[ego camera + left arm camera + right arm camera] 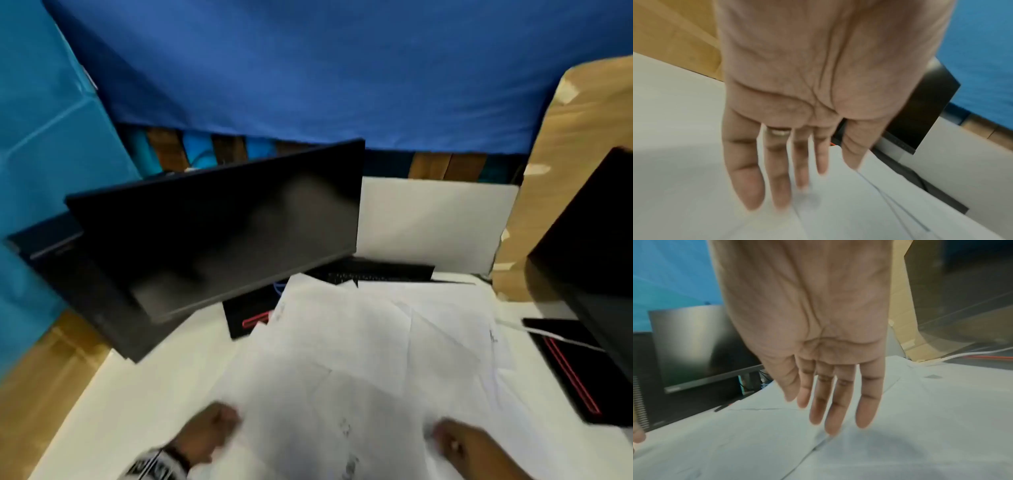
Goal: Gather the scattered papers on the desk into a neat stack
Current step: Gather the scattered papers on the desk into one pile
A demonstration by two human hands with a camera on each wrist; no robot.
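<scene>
Two hands: left hand [209,432] and right hand [459,445], fingers [754,183] straight, holding nothing.
Papers [359,349]: push inward slowly, edges together.

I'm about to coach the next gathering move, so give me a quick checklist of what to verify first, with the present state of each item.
1. Left hand free, fingers straight: ok.
2. Right hand free, fingers straight: ok.
3. Hands placed at either side of the papers: ok.
4. Papers squared into one stack: not ok; sheets lie fanned at different angles.
5. Far sheets clear of the keyboard: not ok; they overlap its front edge.
6. Fingertips touching the papers: cannot tell; motion blur.
</scene>
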